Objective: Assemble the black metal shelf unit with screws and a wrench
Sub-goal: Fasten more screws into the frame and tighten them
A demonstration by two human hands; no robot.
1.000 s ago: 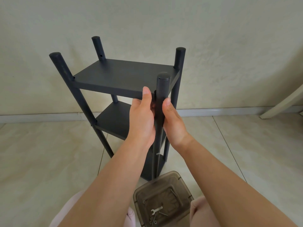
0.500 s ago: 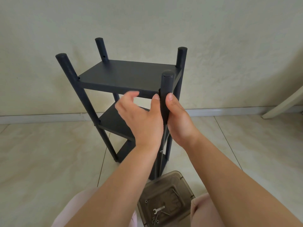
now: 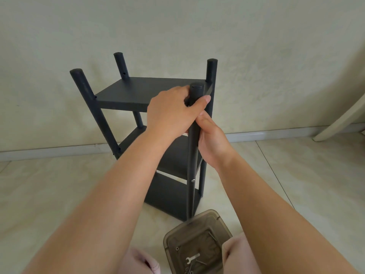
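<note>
Tiled floor (image 3: 49,194), shelf unit (image 3: 138,93) upright by wall. Your left hand (image 3: 171,111) and right hand (image 3: 213,141) both grip its near post (image 3: 194,155). Wrench (image 3: 192,258) lies in box (image 3: 221,224).

No text, label, brand, number or sign can be read anywhere here: not on the black shelf unit (image 3: 146,93), the wrench (image 3: 192,258), the plastic box (image 3: 197,224) or the wall.

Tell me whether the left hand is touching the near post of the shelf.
Touching. The head view shows the left hand wrapped around the near post just below its cap.
</note>
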